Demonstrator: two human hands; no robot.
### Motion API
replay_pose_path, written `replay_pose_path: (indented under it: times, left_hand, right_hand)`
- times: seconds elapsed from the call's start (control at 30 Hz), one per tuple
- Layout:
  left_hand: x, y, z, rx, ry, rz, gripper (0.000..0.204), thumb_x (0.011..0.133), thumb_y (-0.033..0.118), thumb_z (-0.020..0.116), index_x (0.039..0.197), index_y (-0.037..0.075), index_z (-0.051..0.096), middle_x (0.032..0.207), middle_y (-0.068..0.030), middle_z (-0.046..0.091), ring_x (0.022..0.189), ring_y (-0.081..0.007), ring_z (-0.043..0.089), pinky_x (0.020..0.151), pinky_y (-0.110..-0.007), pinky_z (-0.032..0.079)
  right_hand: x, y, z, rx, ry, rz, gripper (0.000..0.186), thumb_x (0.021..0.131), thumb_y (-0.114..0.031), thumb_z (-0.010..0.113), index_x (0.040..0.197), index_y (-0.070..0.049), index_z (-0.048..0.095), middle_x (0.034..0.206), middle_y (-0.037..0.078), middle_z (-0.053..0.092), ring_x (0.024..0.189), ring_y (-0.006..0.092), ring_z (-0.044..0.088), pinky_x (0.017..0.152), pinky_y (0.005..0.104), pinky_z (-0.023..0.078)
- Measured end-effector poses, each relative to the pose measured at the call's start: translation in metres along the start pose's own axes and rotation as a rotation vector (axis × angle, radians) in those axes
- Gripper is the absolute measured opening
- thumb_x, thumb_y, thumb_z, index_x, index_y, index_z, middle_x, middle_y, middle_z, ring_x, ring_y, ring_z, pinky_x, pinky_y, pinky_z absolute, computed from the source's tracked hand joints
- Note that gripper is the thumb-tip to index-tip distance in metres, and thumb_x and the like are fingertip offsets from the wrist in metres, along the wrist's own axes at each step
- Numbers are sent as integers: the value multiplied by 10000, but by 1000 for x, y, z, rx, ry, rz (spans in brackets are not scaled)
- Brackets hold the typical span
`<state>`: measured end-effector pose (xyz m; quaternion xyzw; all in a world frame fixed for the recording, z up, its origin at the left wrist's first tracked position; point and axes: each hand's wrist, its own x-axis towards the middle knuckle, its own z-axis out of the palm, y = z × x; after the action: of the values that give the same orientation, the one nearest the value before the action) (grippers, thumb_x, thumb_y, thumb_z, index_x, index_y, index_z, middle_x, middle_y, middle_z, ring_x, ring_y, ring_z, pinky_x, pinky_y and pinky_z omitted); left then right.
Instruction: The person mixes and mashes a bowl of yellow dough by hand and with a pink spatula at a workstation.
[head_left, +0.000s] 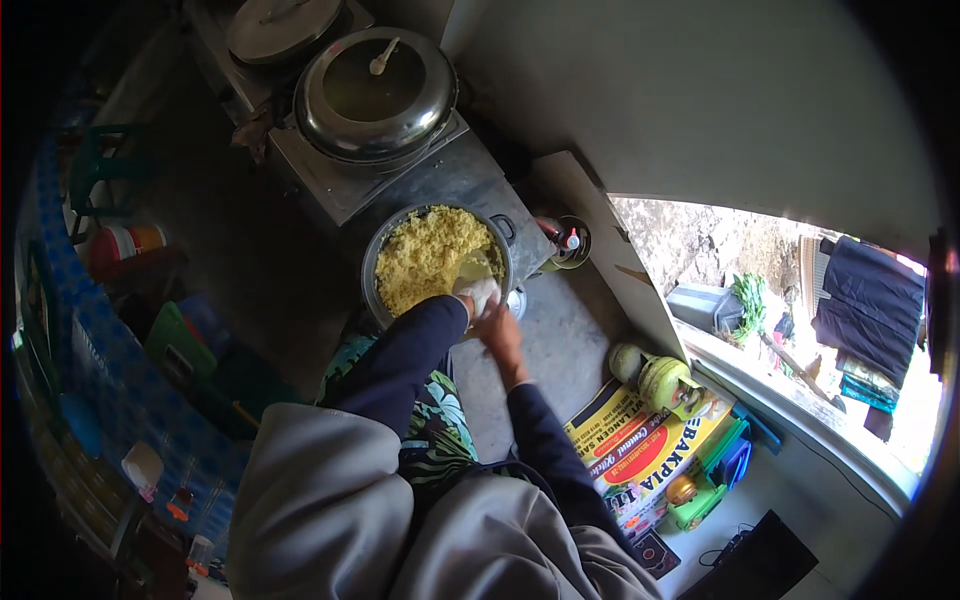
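A round metal pot (pixel 370 265) with side handles holds a heap of crumbly yellow food (pixel 432 245). My left hand (pixel 480 290) reaches over the pot's near right rim, wrapped in something whitish and thin, perhaps plastic. That wrapping and some blur hide its fingers. Right against it, just outside the rim, is my right hand (pixel 502 330); its fingers look closed at the edge of the whitish wrapping, but what they grip is not clear. Beyond my hands, a pale translucent patch lies against the food.
A large lidded steel pot (pixel 375 95) stands on the stove behind, with another lid (pixel 285 28) farther left. Green gas cylinders (pixel 665 385) and a yellow printed banner (pixel 640 440) are on the right. A low wall opening (pixel 650 310) shows hanging cloth outside.
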<state>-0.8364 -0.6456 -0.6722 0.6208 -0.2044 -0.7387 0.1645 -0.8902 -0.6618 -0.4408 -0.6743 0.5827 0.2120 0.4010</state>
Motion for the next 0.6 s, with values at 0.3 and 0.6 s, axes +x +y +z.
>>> replay_pose_path:
  times: [0.3,0.6]
  left_hand:
    - [-80,96,41,-1177,-316,38,153,722,207,524,606,109,545,561,-34,544,482,-159,516,452,-287,412]
    - [-64,107,-24,268,214,760,228,772,282,548,884,93,609,906,-90,630,873,-214,586,776,-329,451]
  right_hand:
    - [-17,9,-85,-447,15,-188,534,665,-148,658,1182,-190,531,823,142,643,784,279,641,645,401,501]
    - [60,-57,-98,-719,-80,-456,256,704,-137,536,934,-135,650,875,120,651,836,295,633,676,412,511]
